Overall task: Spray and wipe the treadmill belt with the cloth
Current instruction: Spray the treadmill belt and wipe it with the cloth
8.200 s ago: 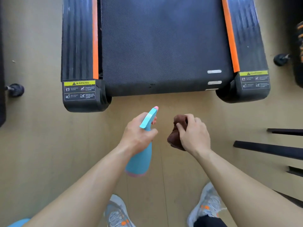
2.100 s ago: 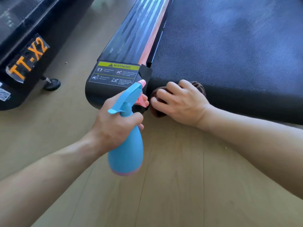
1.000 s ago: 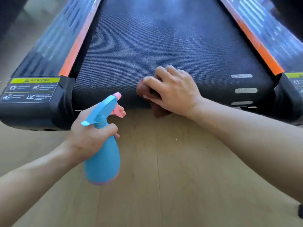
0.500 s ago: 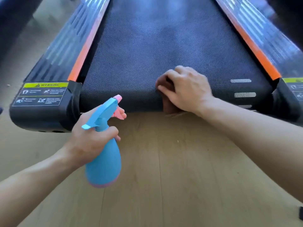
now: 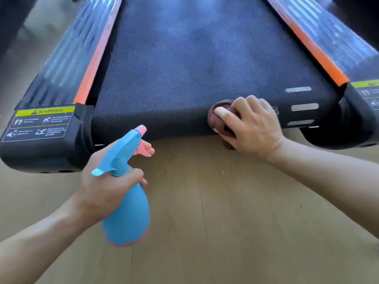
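The black treadmill belt point(image 5: 184, 74) fills the upper middle of the view and ends at a rounded rear edge near me. My right hand point(image 5: 250, 128) grips a bunched brown cloth point(image 5: 217, 121) and presses it on that rear edge, right of centre, close to the white belt marks point(image 5: 303, 107). My left hand point(image 5: 102, 187) holds a blue spray bottle point(image 5: 127, 212) with a pink trigger and nozzle over the floor in front of the belt. The nozzle points up and right, toward the belt.
Orange-striped black side rails point(image 5: 90, 64) run along both sides of the belt, each ending in a black end cap with a yellow warning label point(image 5: 43, 119). Light wooden floor point(image 5: 225, 222) lies below. Another dark machine point(image 5: 10, 27) stands at the far left.
My right hand has slid the cloth to the right along the belt's rear edge, from near the left end to right of centre. My left hand still holds the bottle in front.
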A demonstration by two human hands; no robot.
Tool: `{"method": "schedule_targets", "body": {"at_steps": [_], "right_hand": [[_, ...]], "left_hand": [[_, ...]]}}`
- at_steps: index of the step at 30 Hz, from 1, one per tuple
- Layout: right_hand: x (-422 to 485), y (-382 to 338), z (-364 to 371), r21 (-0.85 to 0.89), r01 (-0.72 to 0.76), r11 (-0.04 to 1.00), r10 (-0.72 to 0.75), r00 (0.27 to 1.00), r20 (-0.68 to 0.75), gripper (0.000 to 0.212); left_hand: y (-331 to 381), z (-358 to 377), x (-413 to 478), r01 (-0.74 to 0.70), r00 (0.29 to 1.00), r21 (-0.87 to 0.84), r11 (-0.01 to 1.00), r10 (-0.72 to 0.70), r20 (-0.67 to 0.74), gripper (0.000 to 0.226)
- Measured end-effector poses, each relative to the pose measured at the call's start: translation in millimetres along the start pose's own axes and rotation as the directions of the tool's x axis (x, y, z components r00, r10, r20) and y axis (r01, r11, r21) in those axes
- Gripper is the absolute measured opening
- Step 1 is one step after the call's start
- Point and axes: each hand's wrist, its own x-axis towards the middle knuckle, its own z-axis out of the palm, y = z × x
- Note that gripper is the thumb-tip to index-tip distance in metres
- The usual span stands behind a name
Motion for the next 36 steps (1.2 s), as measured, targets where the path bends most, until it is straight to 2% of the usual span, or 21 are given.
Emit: {"method": "schedule_targets", "body": {"at_steps": [3,5,8,10,13,18,22,25,27,29,32,36], "right_hand": [[27,-45,20,0.029,0.149,0.988,-0.148,0.988,-0.044,0.025],[34,-52,25,0.026,0.248,0.969,-0.245,0.966,-0.086,0.027],[17,-24,23,0.006,0.464,0.886,-0.462,0.882,-0.093,0.035],[-5,4,19,-0.03,0.529,0.848,-0.53,0.847,-0.053,0.036],[-23,21,16,-0.066,0.538,0.84,-0.539,0.842,-0.006,0.037],[2,-18,27,-0.031,0.428,0.903,-0.429,0.9,-0.075,0.032],[55,-65,29,0.052,0.287,0.957,-0.28,0.954,-0.111,0.024],[90,-86,29,0.126,0.125,0.984,-0.118,0.991,-0.059,0.026],[90,-88,29,0.136,0.089,0.987,-0.082,0.995,-0.055,0.027],[66,-84,33,0.104,0.2,0.974,-0.189,0.976,-0.107,0.021],[29,-79,33,0.01,0.423,0.906,-0.42,0.903,-0.091,0.031],[48,-104,41,0.005,0.412,0.911,-0.407,0.902,-0.143,0.029]], "left_hand": [[6,7,4,-0.053,0.998,-0.002,0.999,0.053,0.037,0.057],[1,8,7,-0.066,0.997,-0.006,0.998,0.067,0.031,0.059],[-1,6,6,-0.053,0.998,-0.038,0.998,0.054,0.019,0.052],[-4,0,3,-0.045,0.999,-0.053,0.998,0.046,0.02,0.051],[-11,-11,-1,-0.035,0.999,-0.091,0.995,0.035,-0.002,0.052],[-23,-16,1,-0.014,1.0,-0.072,0.997,0.016,0.02,0.057],[-27,-11,5,-0.015,0.999,-0.068,0.998,0.017,0.034,0.067],[-29,-11,6,-0.019,0.999,-0.058,0.998,0.02,0.028,0.056],[-31,-16,4,-0.013,1.0,-0.06,0.998,0.014,0.015,0.057],[-33,-26,0,-0.006,1.0,-0.062,0.998,0.005,-0.015,0.064],[-36,-42,-7,0.023,0.998,-0.079,0.997,-0.028,-0.057,0.062],[-42,-53,-12,0.052,0.998,-0.005,0.999,-0.052,-0.046,0.064]]}}
